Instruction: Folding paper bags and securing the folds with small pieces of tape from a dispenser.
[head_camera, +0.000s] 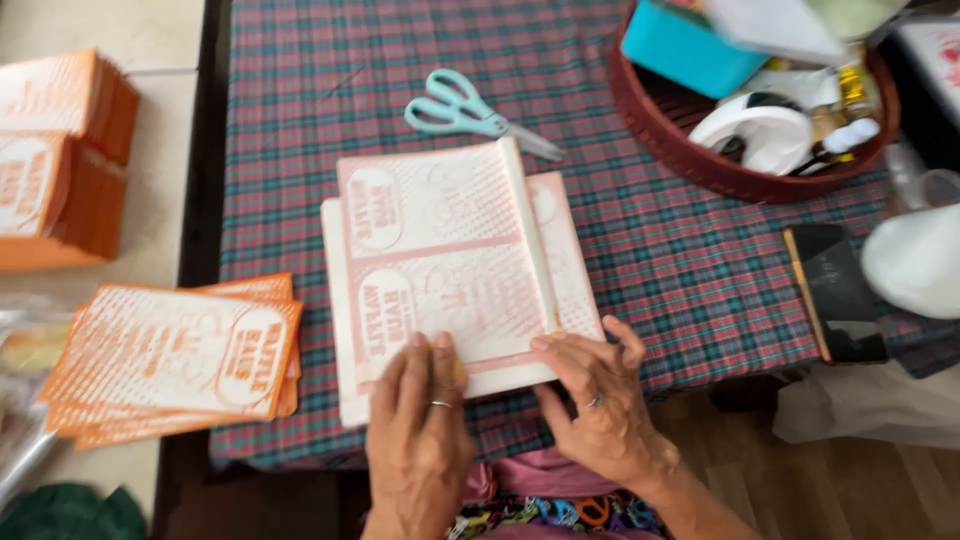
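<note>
Both hands rest flat at the near edge of a stack of white paper sheets printed in orange (450, 270) lying on the red-and-green plaid tablecloth (680, 260). Fingers of the left hand (420, 430), a ring on one, lie spread over the stack's near left corner; the right hand (600, 400), also ringed, presses its fingertips on the near right corner. Pale blue-handled scissors (470, 112) lie just beyond the stack. A fanned pile of orange printed sheets (180, 355) sits at the table's left edge, and a round reddish-brown basket (700, 165) stands far right.
</note>
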